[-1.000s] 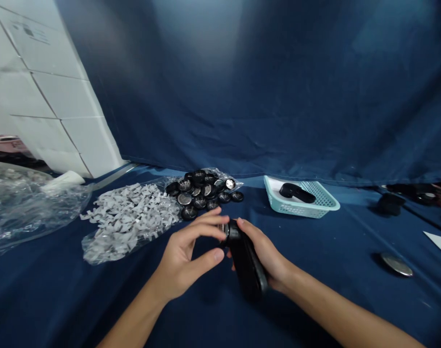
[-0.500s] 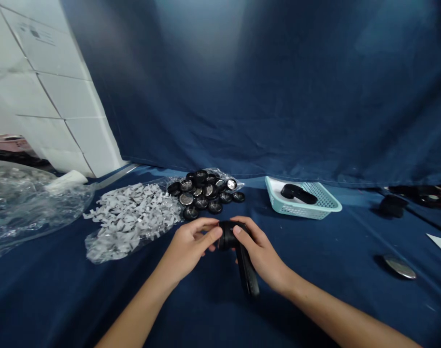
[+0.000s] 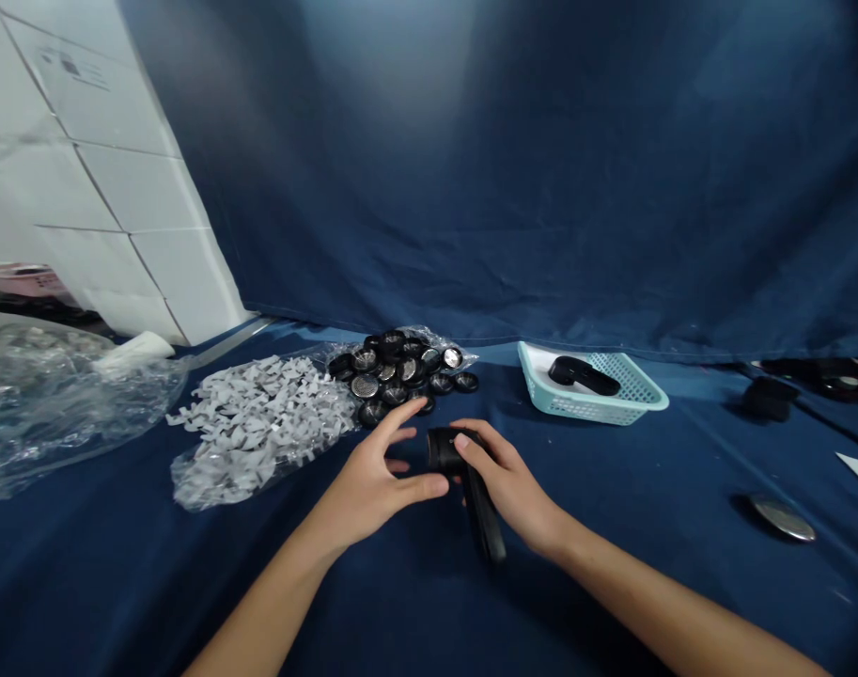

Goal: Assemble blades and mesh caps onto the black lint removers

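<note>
On the blue surface (image 3: 682,461), an open lane runs between the right hand (image 3: 509,489) and the mint-green basket (image 3: 590,412), widening rightward until a shiny oval object (image 3: 782,519) interrupts it. Beyond the left hand (image 3: 372,484), a heap of round black caps (image 3: 365,386) blocks the way; a mound of pale plastic pieces (image 3: 259,423) bars the left. A blue curtain (image 3: 471,188) walls the back. Bare cloth spreads between the forearms, below a black handheld device (image 3: 486,527).

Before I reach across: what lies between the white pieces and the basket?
In the head view, black discs lie between the white pieces and the basket, closer to the pieces, with blue cloth showing on the basket side.
</note>
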Tool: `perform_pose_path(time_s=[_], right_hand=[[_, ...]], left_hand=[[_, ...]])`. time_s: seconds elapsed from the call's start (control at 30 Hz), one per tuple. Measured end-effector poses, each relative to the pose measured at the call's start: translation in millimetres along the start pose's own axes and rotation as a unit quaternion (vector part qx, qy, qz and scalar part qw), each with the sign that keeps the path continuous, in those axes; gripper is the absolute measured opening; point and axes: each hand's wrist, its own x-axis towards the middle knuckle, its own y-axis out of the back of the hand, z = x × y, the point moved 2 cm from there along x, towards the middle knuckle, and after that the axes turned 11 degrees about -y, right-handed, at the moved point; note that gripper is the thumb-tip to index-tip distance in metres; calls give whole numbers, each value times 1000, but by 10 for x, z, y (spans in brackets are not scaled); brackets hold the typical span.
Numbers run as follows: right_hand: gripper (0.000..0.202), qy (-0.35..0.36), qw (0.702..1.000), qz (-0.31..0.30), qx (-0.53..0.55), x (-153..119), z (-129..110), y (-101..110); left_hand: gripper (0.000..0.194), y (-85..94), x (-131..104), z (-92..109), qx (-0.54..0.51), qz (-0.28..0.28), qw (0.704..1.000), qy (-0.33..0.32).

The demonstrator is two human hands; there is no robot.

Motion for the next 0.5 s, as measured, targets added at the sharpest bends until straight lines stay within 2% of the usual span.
perform_pose_path(time_s=[0.13, 0.27, 0.37, 0.5], right_hand=[[36, 9, 1000, -10, -18, 6, 31, -5], [36, 14, 998, -12, -53, -3, 56, -1], [37, 13, 998, -11, -53, 8, 75, -7], [37, 32, 999, -4, -23, 20, 93, -26]], left_hand=[[50, -38, 13, -66, -17, 4, 994, 108], [37, -37, 35, -73, -32, -8, 998, 55], [43, -34, 39, -79, -30, 9, 998, 48], [52, -102, 25, -141, -26, 12, 992, 123]])
